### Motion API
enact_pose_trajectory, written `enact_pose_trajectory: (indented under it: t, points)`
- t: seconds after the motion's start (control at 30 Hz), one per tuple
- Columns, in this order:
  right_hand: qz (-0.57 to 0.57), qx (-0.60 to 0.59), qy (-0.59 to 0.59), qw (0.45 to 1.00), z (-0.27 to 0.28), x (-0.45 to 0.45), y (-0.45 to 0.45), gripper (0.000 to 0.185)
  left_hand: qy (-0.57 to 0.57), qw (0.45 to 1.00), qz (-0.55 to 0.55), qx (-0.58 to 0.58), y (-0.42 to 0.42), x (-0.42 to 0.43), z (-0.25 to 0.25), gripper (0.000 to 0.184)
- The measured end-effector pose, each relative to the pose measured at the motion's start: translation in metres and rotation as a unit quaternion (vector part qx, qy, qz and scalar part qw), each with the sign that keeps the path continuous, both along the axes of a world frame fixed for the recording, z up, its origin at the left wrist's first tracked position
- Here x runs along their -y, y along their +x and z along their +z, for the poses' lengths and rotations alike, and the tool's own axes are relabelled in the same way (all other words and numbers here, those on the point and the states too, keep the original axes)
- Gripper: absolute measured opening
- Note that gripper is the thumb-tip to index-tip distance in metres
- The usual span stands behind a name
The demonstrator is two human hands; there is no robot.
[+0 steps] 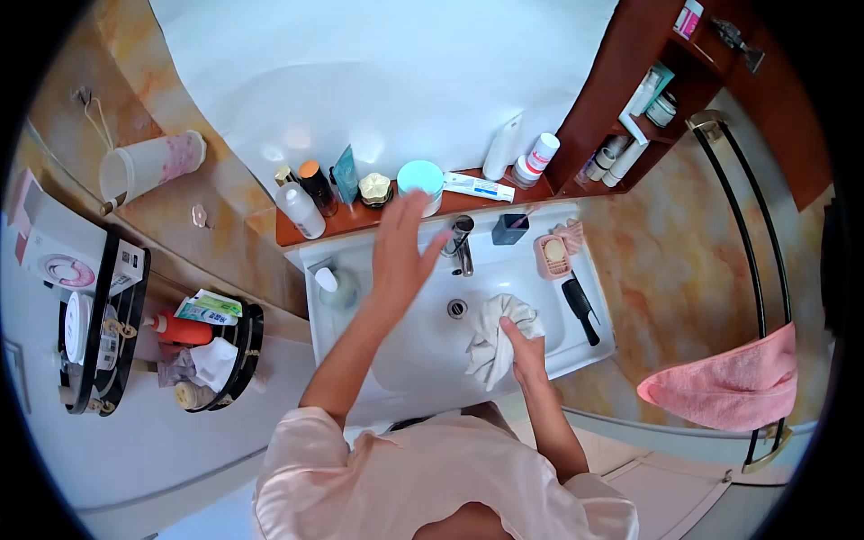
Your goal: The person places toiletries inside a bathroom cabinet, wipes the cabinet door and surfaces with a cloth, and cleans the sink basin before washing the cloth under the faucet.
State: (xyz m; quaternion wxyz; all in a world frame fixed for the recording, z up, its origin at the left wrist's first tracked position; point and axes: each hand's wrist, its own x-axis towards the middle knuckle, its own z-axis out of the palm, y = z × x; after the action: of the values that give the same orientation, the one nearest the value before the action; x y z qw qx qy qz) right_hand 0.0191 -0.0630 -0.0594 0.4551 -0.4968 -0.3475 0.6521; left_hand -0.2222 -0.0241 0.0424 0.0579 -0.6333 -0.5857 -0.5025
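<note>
Cloth (493, 342) near faucet (463, 245), soap dish (556, 269) — blue jar (420, 174) partly behind left hand (401, 250)

We cannot see most fingers of the right hand (527, 352) behind the white cloth (490, 340), nor read the small print on the white-and-blue pack (480, 186).

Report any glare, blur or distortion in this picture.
Head view: black rounded borders and a bowed towel rack, suggesting wide-lens distortion; head view: pale glare patches on the white panel, glints on the faucet; head view: left hand perhaps slightly soft, cloth folds distinct.
</note>
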Motion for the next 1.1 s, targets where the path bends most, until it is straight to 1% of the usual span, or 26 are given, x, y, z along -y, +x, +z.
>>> enact_pose_trajectory:
  t: [0.1,0.2,0.3,0.33,0.4,0.5,0.6,0.63,0.7,0.73,0.77,0.8,0.83,0.93,1.0,1.03,1.1]
  points:
    - [-0.005,0.005,0.005,1.000,0.001,0.004,0.008,0.036,-0.028,0.993,0.082,-0.082,-0.009,-0.039,0.002,0.072]
    - [0.006,0.009,0.026,1.000,0.004,0.005,0.016,0.035,-0.116,0.978,0.106,-0.135,-0.014,-0.059,0.002,0.077]
    - [0.019,0.006,0.013,1.000,0.012,0.003,0.027,0.035,-0.128,0.967,0.139,-0.169,-0.014,-0.067,0.003,0.075]
    - [0.023,0.002,0.005,1.000,0.014,0.000,0.029,0.034,-0.148,0.962,0.148,-0.177,-0.014,-0.068,0.004,0.074]
    - [0.029,0.002,0.027,0.999,0.010,-0.005,0.034,0.034,-0.185,0.949,0.167,-0.190,-0.013,-0.070,0.006,0.072]
    - [0.047,-0.001,0.052,0.998,0.007,-0.012,0.040,0.034,-0.201,0.949,0.148,-0.192,-0.016,-0.076,0.005,0.067]
    - [0.063,-0.006,0.063,0.996,0.005,-0.019,0.045,0.034,-0.157,0.964,0.136,-0.164,-0.013,-0.075,0.011,0.064]
    - [0.066,-0.007,0.064,0.996,0.004,-0.020,0.048,0.034,-0.149,0.971,0.127,-0.135,-0.012,-0.071,0.014,0.065]
    - [0.077,-0.020,0.048,0.996,0.010,-0.019,0.053,0.034,-0.125,0.984,0.101,-0.079,-0.009,-0.062,0.028,0.066]
    - [0.076,-0.026,0.049,0.996,0.014,-0.022,0.056,0.034,-0.122,0.986,0.083,-0.070,-0.006,-0.057,0.037,0.069]
    - [0.073,-0.016,0.057,0.996,0.006,-0.025,0.060,0.034,-0.086,0.995,0.032,-0.038,-0.002,-0.052,0.047,0.069]
    - [0.068,-0.004,0.067,0.995,-0.010,-0.026,0.064,0.034,-0.097,0.995,-0.013,0.018,0.008,-0.046,0.064,0.068]
    - [0.062,0.008,0.074,0.995,-0.017,-0.031,0.067,0.034,-0.131,0.987,-0.054,0.069,0.025,-0.040,0.092,0.067]
    - [0.094,-0.035,0.079,0.992,0.012,-0.034,0.075,0.032,-0.062,0.976,-0.196,0.068,0.073,-0.041,0.156,0.067]
    - [0.089,-0.047,0.090,0.991,0.015,-0.038,0.083,0.031,-0.013,0.956,-0.286,0.056,0.109,-0.056,0.199,0.066]
    - [0.088,-0.054,0.094,0.990,0.016,-0.040,0.088,0.031,0.000,0.950,-0.310,0.028,0.126,-0.064,0.220,0.066]
    - [0.075,-0.066,0.103,0.990,0.018,-0.043,0.099,0.031,0.065,0.943,-0.326,-0.017,0.159,-0.094,0.254,0.063]
